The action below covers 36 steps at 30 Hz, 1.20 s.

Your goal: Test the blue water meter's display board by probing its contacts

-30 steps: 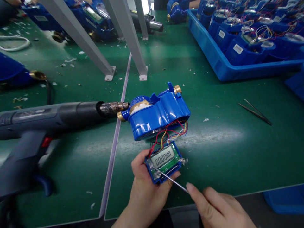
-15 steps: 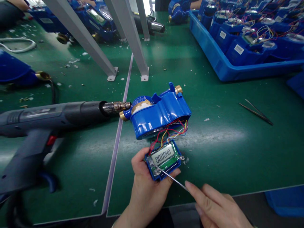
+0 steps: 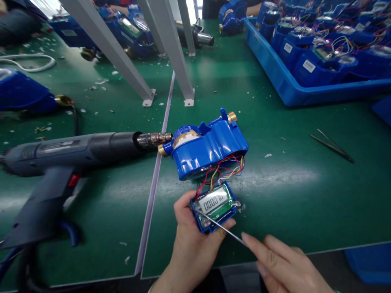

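My left hand (image 3: 189,244) grips a small blue display module (image 3: 215,207) with a green board and an LCD screen, held just above the table's near edge. Red, yellow and other coloured wires (image 3: 221,173) run from it to a blue water meter body (image 3: 209,148) with brass fittings lying on the green mat. My right hand (image 3: 281,264) pinches a thin metal probe (image 3: 221,228), whose tip touches the module's lower left corner.
A dark heat gun (image 3: 64,158) lies on the left, its nozzle touching the meter. Tweezers (image 3: 332,145) rest at the right. A blue tray (image 3: 284,85) of several meters stands at the back right. Grey metal legs (image 3: 171,49) stand behind. More meters lie far left and back.
The view has shifted slightly; the module and both hands sit a little further right. The probe tip stays on the module's lower left corner.
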{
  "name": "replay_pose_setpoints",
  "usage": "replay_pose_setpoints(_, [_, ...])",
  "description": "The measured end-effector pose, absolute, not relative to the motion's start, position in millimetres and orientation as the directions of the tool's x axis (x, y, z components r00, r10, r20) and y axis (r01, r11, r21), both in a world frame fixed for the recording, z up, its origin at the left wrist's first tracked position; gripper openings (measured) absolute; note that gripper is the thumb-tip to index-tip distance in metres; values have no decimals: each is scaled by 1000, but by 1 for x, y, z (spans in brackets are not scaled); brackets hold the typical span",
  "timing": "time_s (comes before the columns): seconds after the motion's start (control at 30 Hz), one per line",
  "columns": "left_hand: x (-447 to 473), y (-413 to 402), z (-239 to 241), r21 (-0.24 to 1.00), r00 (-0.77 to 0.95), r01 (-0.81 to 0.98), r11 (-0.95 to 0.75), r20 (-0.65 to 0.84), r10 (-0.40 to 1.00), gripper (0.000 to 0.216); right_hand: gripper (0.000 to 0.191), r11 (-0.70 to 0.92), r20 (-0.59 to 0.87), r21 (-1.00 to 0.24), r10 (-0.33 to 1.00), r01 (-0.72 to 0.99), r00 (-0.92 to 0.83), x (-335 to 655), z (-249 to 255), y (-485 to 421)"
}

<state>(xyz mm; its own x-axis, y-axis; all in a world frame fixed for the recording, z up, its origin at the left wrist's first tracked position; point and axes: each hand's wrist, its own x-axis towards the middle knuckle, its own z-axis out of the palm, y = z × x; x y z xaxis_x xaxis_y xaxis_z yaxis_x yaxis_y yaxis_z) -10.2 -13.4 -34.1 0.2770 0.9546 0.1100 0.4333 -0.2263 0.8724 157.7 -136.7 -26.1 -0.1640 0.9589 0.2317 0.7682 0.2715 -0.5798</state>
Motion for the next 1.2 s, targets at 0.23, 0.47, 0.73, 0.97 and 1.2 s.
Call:
replay_pose_setpoints(0.23, [-12,-13,-35,854,294,459,-247,116,949,69,36,283,176,-520,959,806,-223,180,-2,-131])
replay_pose_setpoints(0.47, [-10,-12,-34,824,303,472,-312,181,936,71,38,312,120,-470,949,826,-290,186,9,-125])
replay_pose_setpoints(0.73, [-7,-14,-36,738,269,546,-397,294,917,72,52,319,157,-388,947,865,-280,177,-8,-134])
replay_pose_setpoints(0.97, [-11,-15,-35,804,233,530,-271,169,958,70,58,351,254,-431,931,831,-261,168,-20,-122])
replay_pose_setpoints(1.2, [-8,-14,-32,875,216,446,-190,101,971,67,56,338,233,-493,939,802,-253,171,-20,-123])
